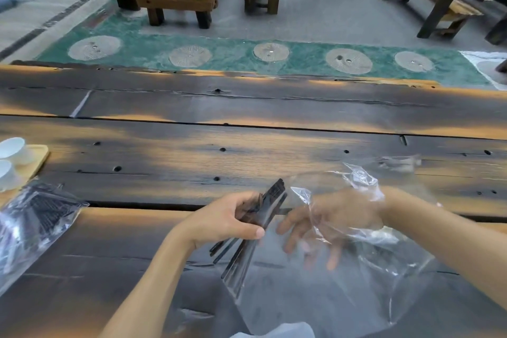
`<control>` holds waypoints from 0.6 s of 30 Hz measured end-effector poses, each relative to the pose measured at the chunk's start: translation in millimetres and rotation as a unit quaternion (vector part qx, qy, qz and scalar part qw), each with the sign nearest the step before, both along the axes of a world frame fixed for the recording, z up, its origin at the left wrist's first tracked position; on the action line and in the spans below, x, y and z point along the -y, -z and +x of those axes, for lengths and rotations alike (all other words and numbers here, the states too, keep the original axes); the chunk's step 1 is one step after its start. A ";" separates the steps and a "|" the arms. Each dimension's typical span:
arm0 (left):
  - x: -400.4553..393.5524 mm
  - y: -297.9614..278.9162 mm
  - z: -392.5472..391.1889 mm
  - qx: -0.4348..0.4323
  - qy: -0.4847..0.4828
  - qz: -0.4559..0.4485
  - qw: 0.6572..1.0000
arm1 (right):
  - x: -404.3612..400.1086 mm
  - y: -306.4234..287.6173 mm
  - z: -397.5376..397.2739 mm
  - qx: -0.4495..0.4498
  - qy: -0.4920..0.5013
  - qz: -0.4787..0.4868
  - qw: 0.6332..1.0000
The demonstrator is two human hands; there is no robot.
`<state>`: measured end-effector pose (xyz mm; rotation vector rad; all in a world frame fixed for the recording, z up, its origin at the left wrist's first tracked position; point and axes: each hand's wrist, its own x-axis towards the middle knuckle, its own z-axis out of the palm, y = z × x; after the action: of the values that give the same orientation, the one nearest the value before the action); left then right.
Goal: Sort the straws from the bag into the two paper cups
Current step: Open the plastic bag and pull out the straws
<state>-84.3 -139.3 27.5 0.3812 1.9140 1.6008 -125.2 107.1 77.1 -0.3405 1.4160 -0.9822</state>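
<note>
My left hand point(227, 218) grips a bundle of black straws point(270, 204), each in a clear wrapper, tilted over the near part of the wooden table point(247, 145). My right hand point(332, 223) is inside a clear plastic bag point(343, 291) with its fingers spread and nothing visibly between them. The bag's mouth sits bunched around my wrist. Two white paper cups point(11, 147) point(6, 174) stand on a small wooden tray point(38, 158) at the far left edge. A second clear bag of black straws point(33, 222) lies at the left, just in front of the tray.
The table's far edge runs across the middle of the view. Beyond it lie a green floor strip with round stone discs point(271, 52) and wooden benches point(175, 1). A loose scrap of clear plastic point(400, 163) rests on the table at the right.
</note>
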 end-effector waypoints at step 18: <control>-16.3 23.2 -4.6 -0.009 -0.183 0.040 0.982 | 29.5 39.3 31.3 -0.067 0.389 -0.098 0.914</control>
<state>-88.9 -123.0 4.2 0.0755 2.0242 1.9178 -93.8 77.6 37.8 0.0349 1.6129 -1.7841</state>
